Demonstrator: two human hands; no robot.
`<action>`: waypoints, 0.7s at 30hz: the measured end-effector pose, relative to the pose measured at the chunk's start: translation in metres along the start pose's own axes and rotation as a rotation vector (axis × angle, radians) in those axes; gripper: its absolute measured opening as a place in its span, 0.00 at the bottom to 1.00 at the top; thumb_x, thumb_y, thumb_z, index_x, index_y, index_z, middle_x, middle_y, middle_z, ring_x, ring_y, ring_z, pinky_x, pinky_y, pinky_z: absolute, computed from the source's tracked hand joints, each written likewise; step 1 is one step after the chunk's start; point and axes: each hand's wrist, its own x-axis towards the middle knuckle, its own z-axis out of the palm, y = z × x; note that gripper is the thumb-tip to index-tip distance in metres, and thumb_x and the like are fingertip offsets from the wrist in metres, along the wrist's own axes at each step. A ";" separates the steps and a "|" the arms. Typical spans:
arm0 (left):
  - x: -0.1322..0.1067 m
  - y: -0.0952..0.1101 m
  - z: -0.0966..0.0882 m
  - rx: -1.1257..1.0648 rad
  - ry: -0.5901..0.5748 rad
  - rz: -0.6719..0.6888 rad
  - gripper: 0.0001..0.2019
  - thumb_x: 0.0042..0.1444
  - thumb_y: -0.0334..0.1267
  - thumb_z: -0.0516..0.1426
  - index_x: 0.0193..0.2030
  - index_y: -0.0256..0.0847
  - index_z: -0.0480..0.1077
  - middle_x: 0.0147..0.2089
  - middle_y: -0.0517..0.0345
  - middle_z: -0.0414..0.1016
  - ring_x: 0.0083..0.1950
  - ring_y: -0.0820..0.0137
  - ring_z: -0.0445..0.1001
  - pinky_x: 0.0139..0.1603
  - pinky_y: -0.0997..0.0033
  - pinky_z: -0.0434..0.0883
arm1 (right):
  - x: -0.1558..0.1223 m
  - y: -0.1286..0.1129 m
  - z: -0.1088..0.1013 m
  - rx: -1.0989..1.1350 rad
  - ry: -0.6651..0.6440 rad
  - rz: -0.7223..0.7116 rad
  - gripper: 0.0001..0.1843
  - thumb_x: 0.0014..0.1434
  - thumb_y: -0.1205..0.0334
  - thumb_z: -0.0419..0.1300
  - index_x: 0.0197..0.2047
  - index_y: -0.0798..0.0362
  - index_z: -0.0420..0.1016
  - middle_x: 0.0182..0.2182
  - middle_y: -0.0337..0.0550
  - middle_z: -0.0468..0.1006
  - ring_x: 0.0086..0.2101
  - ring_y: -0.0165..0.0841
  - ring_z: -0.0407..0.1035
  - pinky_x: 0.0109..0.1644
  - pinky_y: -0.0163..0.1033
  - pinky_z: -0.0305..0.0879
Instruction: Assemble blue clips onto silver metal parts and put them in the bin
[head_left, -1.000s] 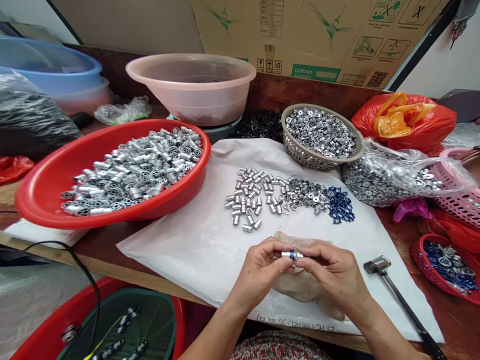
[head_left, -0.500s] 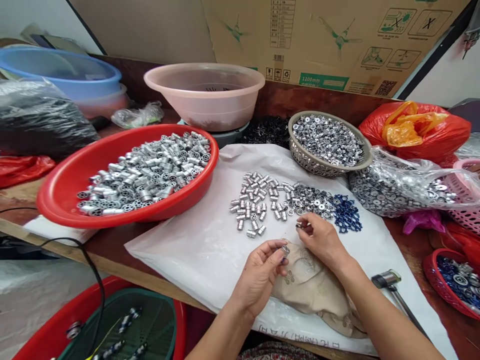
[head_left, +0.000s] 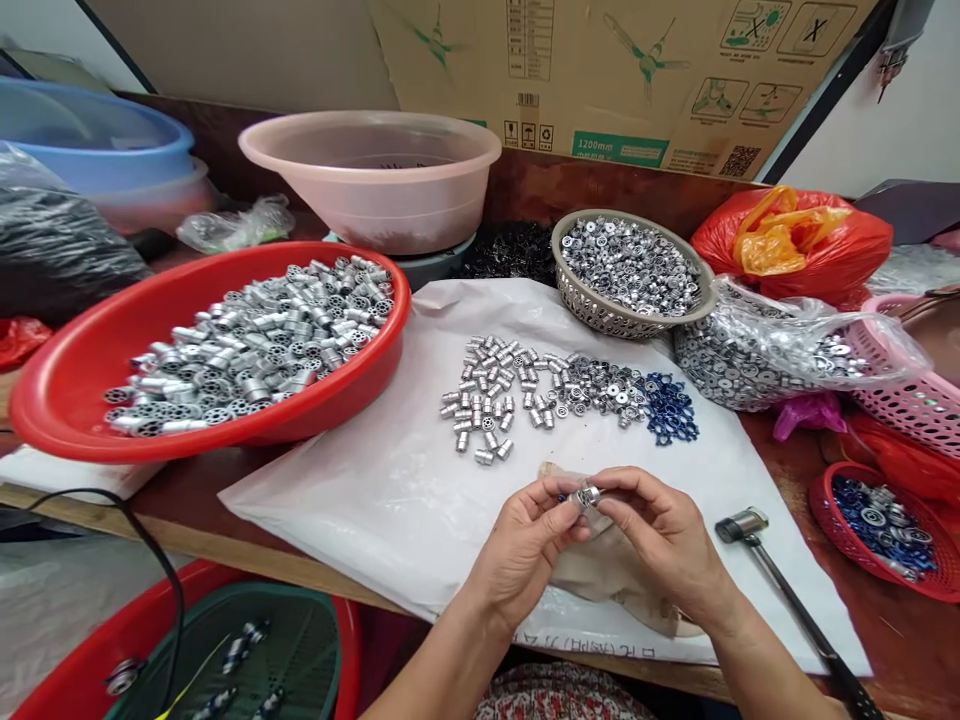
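Note:
My left hand point(head_left: 521, 545) pinches a small silver metal cylinder point(head_left: 583, 497) above a beige cloth point(head_left: 611, 570), and a little blue shows by the fingertips. My right hand point(head_left: 666, 545) has thumb and forefinger closed at the cylinder's right end; the small metal piece it holds is mostly hidden by the fingers. Just beyond the hands, loose silver cylinders point(head_left: 487, 395) are spread on a white sheet point(head_left: 375, 500). Beside them lie a heap of small metal discs point(head_left: 604, 388) and a pile of blue rings point(head_left: 670, 408).
A hammer point(head_left: 791, 590) rests on the right. At the left stands a red basin point(head_left: 67, 420) of silver cylinders. Behind are a pink basin point(head_left: 375, 210) and a grey basket point(head_left: 585, 300) of metal parts. A red basket point(head_left: 832, 530) sits far right, a green tray point(head_left: 315, 640) lower left.
My right hand has come down and toward me from near the disc heap with a small metal piece, meeting my left hand at the cylinder. The camera view has shifted slightly right.

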 end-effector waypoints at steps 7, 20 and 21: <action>-0.005 -0.002 0.002 0.031 -0.007 0.008 0.13 0.38 0.32 0.69 0.32 0.36 0.74 0.33 0.57 0.76 0.32 0.76 0.72 0.34 0.78 0.70 | -0.006 -0.003 -0.007 0.022 -0.045 0.001 0.10 0.58 0.60 0.57 0.43 0.50 0.75 0.40 0.45 0.79 0.41 0.36 0.73 0.45 0.41 0.70; -0.010 -0.001 0.001 0.245 0.010 0.098 0.12 0.35 0.32 0.68 0.30 0.36 0.76 0.29 0.58 0.76 0.30 0.74 0.71 0.33 0.76 0.68 | -0.013 -0.011 0.001 -0.092 0.019 -0.175 0.07 0.58 0.63 0.58 0.39 0.50 0.76 0.34 0.45 0.79 0.38 0.36 0.73 0.42 0.42 0.71; -0.010 -0.001 0.001 0.267 0.012 0.093 0.12 0.36 0.32 0.68 0.30 0.36 0.76 0.29 0.58 0.75 0.29 0.74 0.71 0.33 0.75 0.68 | -0.014 -0.011 0.004 -0.103 0.042 -0.197 0.07 0.58 0.63 0.57 0.39 0.50 0.76 0.34 0.45 0.79 0.37 0.36 0.74 0.41 0.42 0.71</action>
